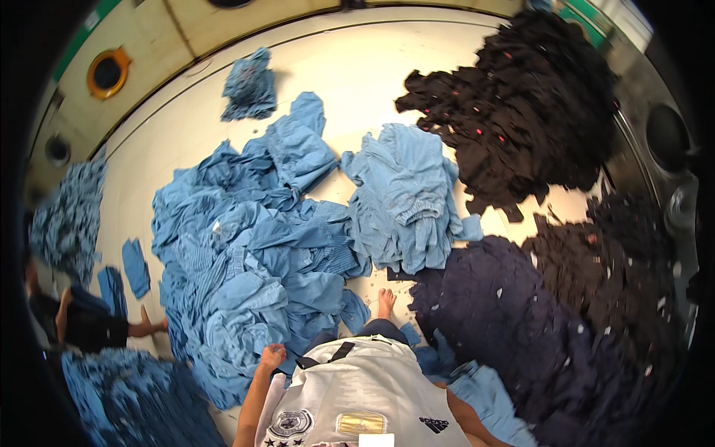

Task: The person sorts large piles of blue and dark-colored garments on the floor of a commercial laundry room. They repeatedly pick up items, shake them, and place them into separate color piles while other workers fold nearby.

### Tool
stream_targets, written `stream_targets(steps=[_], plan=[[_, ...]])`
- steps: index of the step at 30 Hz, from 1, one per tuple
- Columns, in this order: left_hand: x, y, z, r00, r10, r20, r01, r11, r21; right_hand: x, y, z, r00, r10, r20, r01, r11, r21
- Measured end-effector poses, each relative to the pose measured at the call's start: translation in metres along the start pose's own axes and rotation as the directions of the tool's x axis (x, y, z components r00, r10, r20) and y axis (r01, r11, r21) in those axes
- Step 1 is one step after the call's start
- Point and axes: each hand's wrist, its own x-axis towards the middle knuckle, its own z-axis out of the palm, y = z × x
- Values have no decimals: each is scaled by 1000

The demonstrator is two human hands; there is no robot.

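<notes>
My left hand (pixel 274 356) hangs at the right front edge of a large heap of blue denim garments (pixel 246 238). Its fingers look curled closed, and whatever they may hold is too small to make out. Of my right arm only the upper part shows at the lower edge; its hand is not in view. Beside that arm lie light blue garments (pixel 484 395). Ahead of my bare foot is a stack of paler blue denim garments (pixel 406 194), some with gathered waistbands.
A black garment heap (pixel 536 112) fills the far right, with navy garments (pixel 506 313) nearer me. Dark blue stacks (pixel 141 398) stand at left, where another person (pixel 82 320) sits. A small blue stack (pixel 250 86) stands far ahead, near machines with a round orange-rimmed port (pixel 108 73).
</notes>
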Motion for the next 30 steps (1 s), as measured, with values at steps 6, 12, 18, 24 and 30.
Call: stream_targets(steps=[6, 12, 18, 24, 30], plan=[[86, 14, -46, 973, 152, 174, -211, 893, 398, -133, -72, 29, 916, 34, -401, 372, 308, 876], [118, 87, -10, 906, 75, 417, -317, 772, 550, -249, -93, 100, 739, -48, -672, 650, 315, 692], [108, 121, 56, 862, -22, 507, -382, 630, 676, -309, 45, 144, 174, 591, -788, 722, 468, 510], [67, 111, 136, 866, -221, 449, -395, 248, 884, -397, 207, 167, -268, 883, -384, 745, 443, 499], [27, 98, 267, 729, -183, 660, -636, 175, 751, -406, 340, 133, -219, 971, -91, 703, 222, 675]])
